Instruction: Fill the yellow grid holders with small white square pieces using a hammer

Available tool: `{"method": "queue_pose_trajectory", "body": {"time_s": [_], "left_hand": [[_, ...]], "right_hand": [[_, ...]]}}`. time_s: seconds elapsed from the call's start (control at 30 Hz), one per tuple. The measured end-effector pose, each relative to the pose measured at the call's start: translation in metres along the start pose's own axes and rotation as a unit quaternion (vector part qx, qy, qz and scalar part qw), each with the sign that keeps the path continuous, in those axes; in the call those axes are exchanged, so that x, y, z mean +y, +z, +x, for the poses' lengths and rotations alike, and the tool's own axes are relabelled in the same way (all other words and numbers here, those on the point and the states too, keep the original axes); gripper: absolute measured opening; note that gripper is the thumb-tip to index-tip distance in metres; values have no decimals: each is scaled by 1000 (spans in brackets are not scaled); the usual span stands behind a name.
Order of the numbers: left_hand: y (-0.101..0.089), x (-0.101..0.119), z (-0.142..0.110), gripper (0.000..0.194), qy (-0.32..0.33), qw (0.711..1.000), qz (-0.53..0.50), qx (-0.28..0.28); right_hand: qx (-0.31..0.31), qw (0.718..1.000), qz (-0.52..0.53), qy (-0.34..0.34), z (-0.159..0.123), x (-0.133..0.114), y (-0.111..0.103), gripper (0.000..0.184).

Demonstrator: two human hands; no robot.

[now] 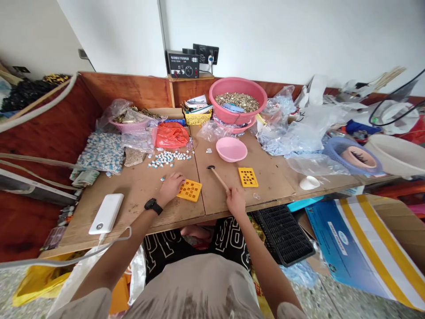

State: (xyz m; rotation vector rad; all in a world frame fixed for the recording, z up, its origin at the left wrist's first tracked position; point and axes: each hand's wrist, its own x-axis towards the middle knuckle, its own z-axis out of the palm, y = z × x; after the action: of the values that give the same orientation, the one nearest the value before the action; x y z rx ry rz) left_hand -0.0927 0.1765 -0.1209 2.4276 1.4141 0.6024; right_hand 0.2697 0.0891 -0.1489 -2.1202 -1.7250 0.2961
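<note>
My left hand (171, 186) rests on the wooden table (139, 195) with curled fingers touching the left edge of a yellow grid tray (190, 190); a black watch sits on that wrist. My right hand (235, 201) is closed round the wooden handle of a small hammer (217, 176), whose dark head points up and away to the left. A second yellow grid tray (247, 177) lies to the right of the hammer. A scatter of small white and blue parts (168, 158) lies beyond my left hand.
A small pink bowl (231, 149) and a big pink basin (237, 100) of metal bits stand at the back. Plastic bags, a red bag (171, 134), a white power bank (106, 213), a white cup (308, 182) and a black crate (282, 232) surround the work spot.
</note>
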Motion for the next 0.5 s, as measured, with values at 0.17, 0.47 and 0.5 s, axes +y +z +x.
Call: {"method": "queue_pose_trajectory", "body": {"time_s": [0.17, 0.47, 0.5], "left_hand": [[-4, -4, -11, 32, 21, 1000, -19, -2], [15, 12, -41, 41, -48, 996, -22, 74], [17, 15, -47, 48, -56, 994, -29, 95]], "right_hand": [[-16, 996, 80, -34, -44, -2, -7, 50], [-83, 977, 185, -68, -96, -20, -16, 46], [-94, 979, 159, -82, -95, -22, -17, 41]]}}
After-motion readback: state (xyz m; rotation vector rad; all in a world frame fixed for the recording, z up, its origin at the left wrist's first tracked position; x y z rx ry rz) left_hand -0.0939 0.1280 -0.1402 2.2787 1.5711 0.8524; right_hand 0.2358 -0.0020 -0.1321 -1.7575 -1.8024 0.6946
